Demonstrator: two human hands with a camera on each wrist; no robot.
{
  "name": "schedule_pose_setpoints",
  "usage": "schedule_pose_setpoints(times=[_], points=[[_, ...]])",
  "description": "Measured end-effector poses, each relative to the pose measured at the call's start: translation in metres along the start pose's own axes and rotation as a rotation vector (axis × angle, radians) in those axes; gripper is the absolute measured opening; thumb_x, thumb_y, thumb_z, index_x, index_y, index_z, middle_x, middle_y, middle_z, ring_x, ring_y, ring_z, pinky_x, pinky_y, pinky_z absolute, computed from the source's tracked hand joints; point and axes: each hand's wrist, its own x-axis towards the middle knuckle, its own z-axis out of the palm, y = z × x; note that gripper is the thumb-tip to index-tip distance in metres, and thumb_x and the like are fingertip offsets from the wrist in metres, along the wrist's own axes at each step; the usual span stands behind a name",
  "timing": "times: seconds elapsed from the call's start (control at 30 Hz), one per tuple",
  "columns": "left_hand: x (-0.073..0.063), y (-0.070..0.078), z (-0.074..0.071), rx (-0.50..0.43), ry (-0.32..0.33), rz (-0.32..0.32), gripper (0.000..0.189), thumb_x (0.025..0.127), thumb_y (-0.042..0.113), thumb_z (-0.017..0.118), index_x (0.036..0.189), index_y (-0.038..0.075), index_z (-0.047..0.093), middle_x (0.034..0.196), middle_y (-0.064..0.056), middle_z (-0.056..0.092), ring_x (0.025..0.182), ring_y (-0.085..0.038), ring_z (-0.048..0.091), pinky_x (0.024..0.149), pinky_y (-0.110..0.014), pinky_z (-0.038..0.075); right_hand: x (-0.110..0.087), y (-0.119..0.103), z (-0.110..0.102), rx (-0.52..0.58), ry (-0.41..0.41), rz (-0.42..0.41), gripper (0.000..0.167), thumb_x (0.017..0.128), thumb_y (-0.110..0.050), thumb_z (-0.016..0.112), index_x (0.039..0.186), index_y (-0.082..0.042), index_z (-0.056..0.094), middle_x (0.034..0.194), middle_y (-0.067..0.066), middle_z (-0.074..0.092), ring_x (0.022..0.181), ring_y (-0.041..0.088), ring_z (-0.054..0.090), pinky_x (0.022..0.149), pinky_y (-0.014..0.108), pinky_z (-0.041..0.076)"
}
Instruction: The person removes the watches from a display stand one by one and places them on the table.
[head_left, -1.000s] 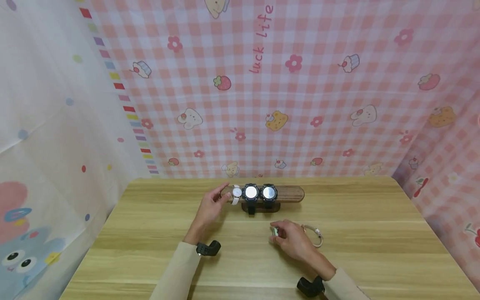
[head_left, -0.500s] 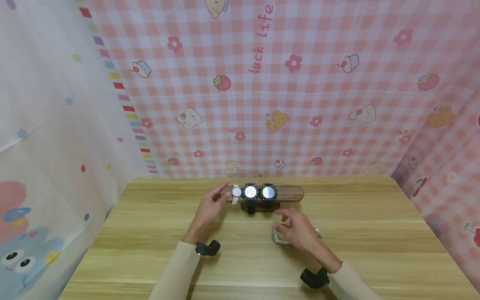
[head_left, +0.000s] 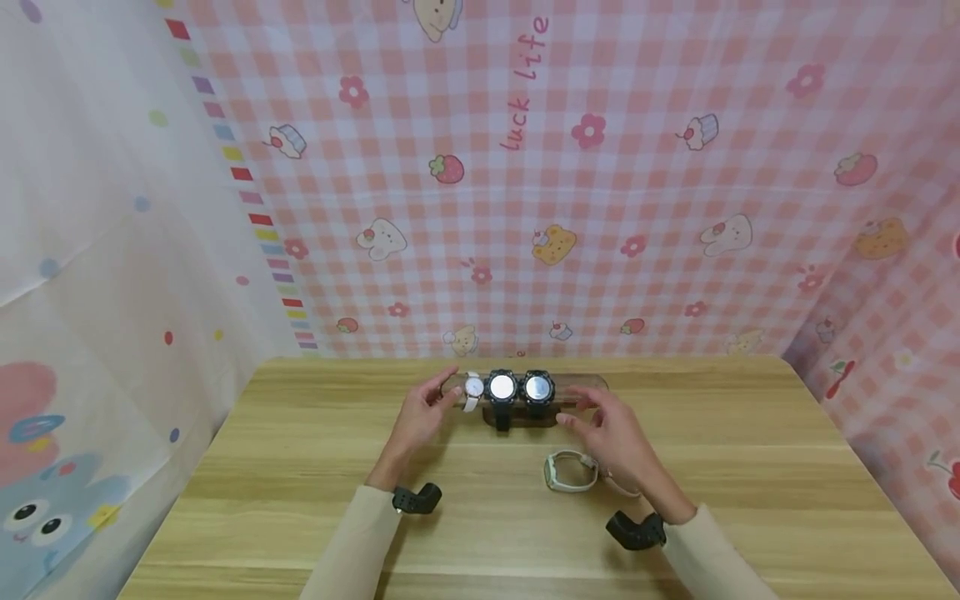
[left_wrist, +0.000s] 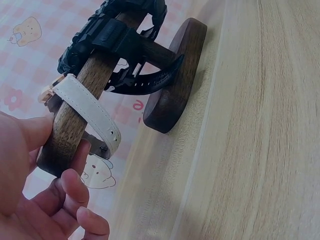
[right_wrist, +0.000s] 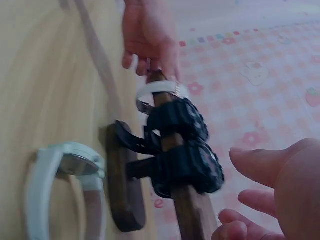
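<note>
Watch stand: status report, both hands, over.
Left hand gripping stand at one end. Right hand near other end, contact unclear. Three watches mounted. Pale watch on table in front.

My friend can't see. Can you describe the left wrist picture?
A left hand pinches the end of a wooden watch stand. A white-strapped watch loops round it, with bulky black watches further along and a pale tabletop to the picture's right.

In the head view, your right hand [head_left: 618, 433] partly covers the thin band [head_left: 624, 491], and the white watch [head_left: 474, 387] has a dial too small to read. The right wrist view's bottom edge cuts off the pale watch [right_wrist: 44, 187]; the left wrist view crops your left hand [left_wrist: 47, 197].
</note>
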Motion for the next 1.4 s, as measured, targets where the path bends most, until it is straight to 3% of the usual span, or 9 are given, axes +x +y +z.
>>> schedule_pose_setpoints(times=[0.23, 0.8, 1.13, 1.4], points=[[0.001, -0.001, 0.0, -0.003, -0.005, 0.003, 0.044, 0.098, 0.02, 0.063, 0.141, 0.019, 0.057, 0.073, 0.001, 0.045, 0.065, -0.013, 0.044, 0.053, -0.022, 0.038, 0.013, 0.0, -0.007, 0.008, 0.02, 0.012, 0.054, 0.091, -0.027, 0.073, 0.138, -0.01, 0.055, 0.104, 0.011, 0.064, 0.069, 0.018, 0.052, 0.056, 0.027, 0.044], [0.0, 0.0, 0.001, -0.016, -0.008, -0.01, 0.045, 0.097, 0.02, 0.063, 0.142, 0.018, 0.056, 0.074, 0.001, 0.044, 0.066, -0.014, 0.044, 0.054, -0.022, 0.039, 0.028, -0.004, 0.007, 0.053, 0.003, 0.017, 0.061, 0.09, -0.022, 0.073, 0.142, -0.001, 0.048, 0.115, 0.019, 0.063, 0.08, 0.019, 0.056, 0.069, 0.027, 0.048], [-0.001, 0.0, 0.0, -0.008, 0.003, -0.017, 0.044, 0.098, 0.02, 0.063, 0.141, 0.022, 0.056, 0.078, -0.004, 0.048, 0.069, -0.015, 0.045, 0.056, -0.022, 0.039, 0.039, -0.008, 0.02, 0.021, 0.039, -0.042, 0.062, 0.087, -0.019, 0.077, 0.14, 0.002, 0.051, 0.109, 0.019, 0.063, 0.076, 0.018, 0.054, 0.067, 0.027, 0.046], [0.0, 0.0, 0.001, -0.015, -0.002, -0.016, 0.043, 0.098, 0.02, 0.063, 0.141, 0.018, 0.057, 0.079, -0.003, 0.05, 0.069, -0.018, 0.048, 0.056, -0.021, 0.04, 0.043, -0.011, 0.025, -0.027, 0.01, 0.012, 0.07, 0.087, -0.023, 0.077, 0.144, 0.001, 0.046, 0.113, 0.019, 0.058, 0.094, 0.026, 0.053, 0.081, 0.038, 0.047]])
